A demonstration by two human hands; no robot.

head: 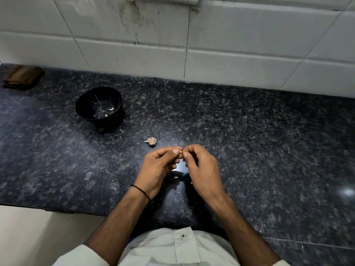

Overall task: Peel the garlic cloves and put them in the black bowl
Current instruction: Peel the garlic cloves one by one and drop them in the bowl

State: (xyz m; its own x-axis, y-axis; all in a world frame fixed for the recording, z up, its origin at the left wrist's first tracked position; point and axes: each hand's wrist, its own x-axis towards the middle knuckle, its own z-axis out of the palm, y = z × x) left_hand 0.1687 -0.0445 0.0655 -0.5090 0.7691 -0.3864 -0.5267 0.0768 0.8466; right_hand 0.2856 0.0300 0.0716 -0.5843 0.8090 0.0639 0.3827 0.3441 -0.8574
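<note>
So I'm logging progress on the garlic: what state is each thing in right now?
Black bowl: upright on the counter, a few pale peeled pieces inside.
Held clove: pinched between both hands, mostly hidden.
Loose garlic piece: lying on the counter, skin on, untouched.
Left hand: pinches the held clove.
Right hand: pinches the held clove.
Peel scraps: lying on the counter under the hands.
</note>
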